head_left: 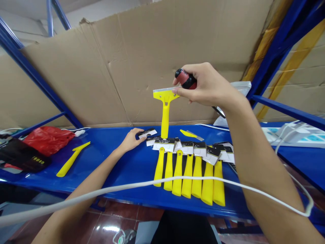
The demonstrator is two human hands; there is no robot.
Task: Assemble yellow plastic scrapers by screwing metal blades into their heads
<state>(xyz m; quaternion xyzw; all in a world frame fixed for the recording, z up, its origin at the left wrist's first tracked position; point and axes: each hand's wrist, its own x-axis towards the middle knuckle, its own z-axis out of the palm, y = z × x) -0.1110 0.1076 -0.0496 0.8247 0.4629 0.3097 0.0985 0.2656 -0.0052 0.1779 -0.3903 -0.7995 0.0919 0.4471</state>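
Note:
My right hand [203,84] is raised above the table, pinching a yellow scraper [165,115] by one end of its wide head, so its handle hangs down. That same hand also holds a red and black screwdriver [188,80] in the palm; part of its dark shaft shows behind the wrist. Down on the table, my left hand [132,139] has fingers and thumb closed on the edge of a black and white card [148,133]. In front of me lies a row of several yellow scrapers [187,176], their heads covered by black and white cards [186,148].
A lone yellow scraper [69,162] lies left on the blue table [114,184]. Behind the row is a yellow utility knife [191,134]. A white cable [122,187] crosses in front of my arms. A red plastic bag [52,142] sits far left; cardboard [142,61] stands behind.

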